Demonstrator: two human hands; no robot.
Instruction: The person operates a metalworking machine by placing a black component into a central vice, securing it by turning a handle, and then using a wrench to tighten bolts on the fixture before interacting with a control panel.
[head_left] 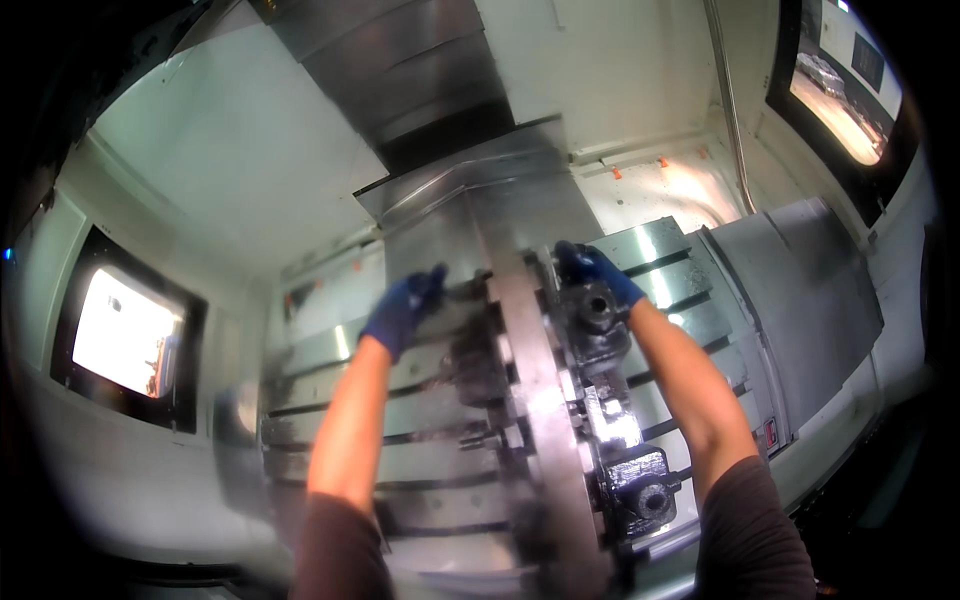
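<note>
A long, bright metal bar (540, 385) runs from near to far along the middle of a slotted machine table. Dark clamp blocks line both its sides; a black block with a round bore (598, 308) and another black block (645, 490) stand on the right. My left hand (402, 310), in a blue glove, hovers left of the bar's far end, apart from it, its fingers smeared by motion. Reaching past the farther black block, my blue-gloved right hand (600, 270) is at the far right end of the bar. Its fingers are dark and partly hidden, so its grip is unclear.
The slotted machine table (430, 465) spreads out on both sides of the bar. A sloped metal cover (460, 195) rises behind it. On the right lies a grey curved cover (800, 280). Pale enclosure walls hold a left window (128, 330) and a right window (840, 90).
</note>
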